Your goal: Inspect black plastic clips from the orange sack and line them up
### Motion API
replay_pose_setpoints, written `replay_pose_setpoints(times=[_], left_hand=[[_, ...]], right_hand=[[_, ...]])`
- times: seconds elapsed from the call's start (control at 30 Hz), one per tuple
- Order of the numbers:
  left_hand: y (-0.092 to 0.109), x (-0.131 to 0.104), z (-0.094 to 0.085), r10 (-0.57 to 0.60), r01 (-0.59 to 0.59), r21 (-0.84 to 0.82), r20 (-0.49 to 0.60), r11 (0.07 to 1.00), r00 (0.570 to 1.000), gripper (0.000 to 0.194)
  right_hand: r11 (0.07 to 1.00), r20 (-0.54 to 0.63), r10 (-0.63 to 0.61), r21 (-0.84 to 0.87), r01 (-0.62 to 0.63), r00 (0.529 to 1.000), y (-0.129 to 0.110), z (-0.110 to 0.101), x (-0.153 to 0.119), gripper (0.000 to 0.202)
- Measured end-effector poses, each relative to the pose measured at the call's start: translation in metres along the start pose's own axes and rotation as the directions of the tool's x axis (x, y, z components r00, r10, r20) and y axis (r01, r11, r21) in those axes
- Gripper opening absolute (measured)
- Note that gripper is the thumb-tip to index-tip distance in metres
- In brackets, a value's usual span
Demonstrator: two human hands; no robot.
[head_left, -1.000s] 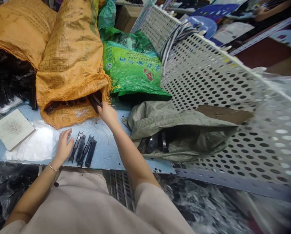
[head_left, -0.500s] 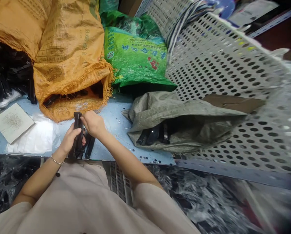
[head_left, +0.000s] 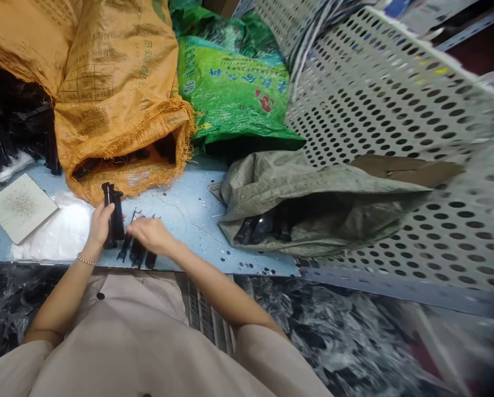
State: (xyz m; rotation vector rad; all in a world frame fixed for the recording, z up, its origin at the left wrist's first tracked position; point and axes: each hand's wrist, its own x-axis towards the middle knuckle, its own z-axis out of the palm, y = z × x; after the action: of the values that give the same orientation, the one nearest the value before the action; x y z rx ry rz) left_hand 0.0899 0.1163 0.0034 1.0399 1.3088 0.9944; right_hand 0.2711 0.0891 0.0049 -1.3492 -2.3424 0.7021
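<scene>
My left hand [head_left: 101,223] is wrapped round long black plastic parts [head_left: 113,215], held upright side by side over the blue tabletop. To its right, my right hand [head_left: 151,234] has its fingers curled in, low over several thin black plastic pieces [head_left: 137,255] near the table's front edge. One slim piece with a forked end [head_left: 123,251] lies right by its fingertips; whether they grip it is hidden. The mouth of an orange woven sack [head_left: 123,160] opens just behind both hands, with dark parts inside.
A grey sack [head_left: 313,182] with black parts in its mouth lies to the right, against a perforated grey panel [head_left: 396,110]. Behind it stands a green bag [head_left: 234,88]. At left are a white square tile [head_left: 21,207], white plastic bags [head_left: 60,234] and heaped black parts [head_left: 7,132].
My left hand has moved left with the black parts. My right hand has come away from them and down toward the pieces on the table.
</scene>
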Motion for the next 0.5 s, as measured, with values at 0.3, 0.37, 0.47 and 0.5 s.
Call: replay_pose_setpoints(times=[0.3, 0.37, 0.47, 0.5], left_hand=[[-0.053, -0.017, -0.010, 0.286, -0.249, 0.544, 0.017, 0.801, 0.958, 0.031], [-0.049, -0.019, -0.012, 0.292, -0.260, 0.509, 0.016, 0.821, 0.956, 0.034], [-0.033, -0.015, -0.006, 0.230, -0.238, 0.310, 0.061, 0.920, 0.971, 0.034], [-0.027, -0.012, 0.001, 0.186, -0.200, 0.187, 0.091, 0.962, 0.978, 0.037]], right_hand=[[0.824, -0.328, 0.529, -0.024, -0.566, 0.783, 0.093, -0.067, 0.166, 0.030], [0.824, -0.331, 0.530, -0.018, -0.567, 0.781, 0.096, -0.071, 0.150, 0.028], [0.839, -0.382, 0.495, -0.022, -0.543, 0.780, 0.084, -0.065, 0.085, 0.025], [0.866, -0.404, 0.443, -0.037, -0.499, 0.800, 0.075, -0.058, 0.059, 0.024]])
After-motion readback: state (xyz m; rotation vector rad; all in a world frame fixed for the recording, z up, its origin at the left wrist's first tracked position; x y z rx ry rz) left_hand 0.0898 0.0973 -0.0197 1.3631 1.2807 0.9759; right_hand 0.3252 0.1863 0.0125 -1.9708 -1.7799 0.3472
